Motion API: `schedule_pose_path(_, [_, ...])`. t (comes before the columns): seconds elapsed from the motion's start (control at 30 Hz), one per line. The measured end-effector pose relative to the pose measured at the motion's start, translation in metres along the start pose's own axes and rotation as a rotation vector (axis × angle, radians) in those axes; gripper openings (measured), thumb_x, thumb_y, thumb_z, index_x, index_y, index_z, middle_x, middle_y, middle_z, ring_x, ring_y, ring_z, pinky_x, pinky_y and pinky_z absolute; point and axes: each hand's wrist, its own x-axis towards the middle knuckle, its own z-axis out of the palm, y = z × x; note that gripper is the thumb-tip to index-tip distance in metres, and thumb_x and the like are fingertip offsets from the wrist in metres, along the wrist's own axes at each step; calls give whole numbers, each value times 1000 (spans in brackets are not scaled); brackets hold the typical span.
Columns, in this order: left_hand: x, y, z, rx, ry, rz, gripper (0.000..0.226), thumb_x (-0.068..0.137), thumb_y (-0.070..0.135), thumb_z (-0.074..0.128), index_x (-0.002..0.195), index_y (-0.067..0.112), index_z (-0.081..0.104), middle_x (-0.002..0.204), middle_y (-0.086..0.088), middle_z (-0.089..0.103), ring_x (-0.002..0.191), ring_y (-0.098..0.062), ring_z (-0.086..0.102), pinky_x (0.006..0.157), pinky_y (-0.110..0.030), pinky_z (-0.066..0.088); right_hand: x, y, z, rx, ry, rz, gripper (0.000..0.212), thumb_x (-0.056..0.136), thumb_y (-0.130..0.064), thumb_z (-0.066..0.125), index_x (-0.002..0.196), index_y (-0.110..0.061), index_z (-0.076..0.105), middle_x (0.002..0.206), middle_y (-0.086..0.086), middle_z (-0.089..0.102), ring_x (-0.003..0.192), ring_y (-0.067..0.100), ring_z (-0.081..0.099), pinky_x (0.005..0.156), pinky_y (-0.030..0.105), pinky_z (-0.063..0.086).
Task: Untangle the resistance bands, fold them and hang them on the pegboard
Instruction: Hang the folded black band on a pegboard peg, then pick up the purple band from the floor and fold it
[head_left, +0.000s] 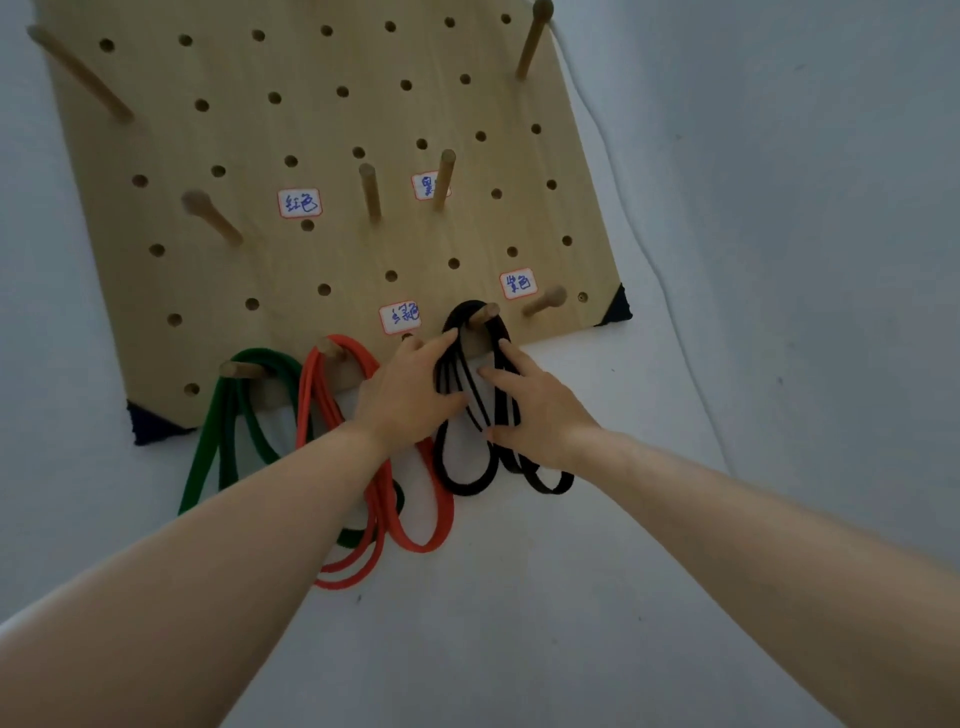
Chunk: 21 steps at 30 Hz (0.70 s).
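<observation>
Two bare forearms (218, 561) are reaching up from the bottom edge toward the lower edge of the pegboard (332, 124), where both hands are meeting on the black band (462, 486). That band is hanging in several loops from a short wooden peg (485, 313) in the pegboard's bottom row. Its loops are trailing over the white wall (779, 260) just below the pegboard.

The left hand (410, 395) is gripping the band's left strands just under the peg. Its fingers are reaching up along them and the thumb is closing in from below, so the strands are running between thumb and fingers. The right hand (530, 415) is lying on the right strands with its fingers spread and nearly straight, not curling round them.

An orange-red band (421, 540) is hanging from the neighbouring peg (332, 347) along the pegboard's bottom row. It is passing partly behind the left wrist, and its long loops are dropping well below the pegboard. A green band (208, 447) is hanging from the next peg (241, 370), near the pegboard's lower left corner.

White handwritten labels (300, 202) with red borders are sticking to the pegboard's face. Several bare pegs (370, 192) are jutting from its middle and upper parts. Dark triangular corner pieces (615, 306) are sitting at the pegboard's two lower corners.
</observation>
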Motion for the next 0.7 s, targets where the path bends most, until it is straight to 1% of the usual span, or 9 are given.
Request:
schedule_pose_path(0.07, [-19,-1,-2,-1,34,25,80,88,41,72,156,36,31,136,-1,49,113,-22,58,86,-41,55,-13,-4,-2,-2,-5,29,72,89,-31,72,152,-31,37,168,-6,7,148,28,22,117,42,34])
schedule_pose_path(0.13, [-46,-3,-3,-11,61,38,72,88,40,72,152,34,40,134,4,52,103,-16,61,81,-37,56,-35,-7,0,8,22,17,66,90,-31,71,149,-30,43,166,-4,19,147,26,20,117,39,31])
schedule_pose_path(0.2, [-79,-1,-2,-29,52,34,61,88,39,71,145,34,49,127,11,56,96,-9,60,80,-34,55,-62,-9,7,-3,71,-40,55,88,-26,73,140,-25,56,159,0,37,142,26,28,115,36,34])
schedule_pose_path(0.3, [-141,2,6,-44,-31,35,42,86,42,70,127,37,62,107,22,62,84,-1,63,76,-30,55,-110,-8,27,22,38,-87,35,86,-22,75,120,-21,70,135,-3,60,124,21,47,101,27,40])
schedule_pose_path(0.37, [-186,2,17,-76,-134,20,29,86,44,71,114,39,68,96,24,64,77,2,64,73,-28,55,-143,-5,41,71,-93,-67,25,86,-23,75,111,-22,71,120,-9,62,108,12,55,93,26,48])
schedule_pose_path(0.4, [-208,0,24,-107,-190,-9,23,86,45,71,107,38,70,90,24,66,75,3,64,72,-28,56,-159,-5,48,99,-179,-47,23,86,-23,74,109,-22,71,118,-11,60,101,9,57,90,27,50])
schedule_pose_path(0.47, [-252,-6,40,-168,-288,-89,18,84,47,71,98,35,73,79,24,67,72,4,64,73,-28,56,-185,-4,63,109,-359,-6,23,86,-25,75,109,-22,71,120,-10,57,93,10,61,86,27,51])
schedule_pose_path(0.57, [-316,-8,72,-233,-435,-186,26,82,58,65,95,37,73,74,26,66,73,6,64,71,-27,53,-224,2,91,47,-650,62,25,87,-28,73,111,-21,71,116,-5,65,86,12,63,84,27,50])
schedule_pose_path(0.7, [-411,2,127,-305,-651,-343,12,88,47,70,94,37,72,78,23,67,75,5,63,66,-24,50,-296,14,138,-3,-946,155,25,87,-23,71,111,-19,72,106,0,72,88,14,63,75,23,46])
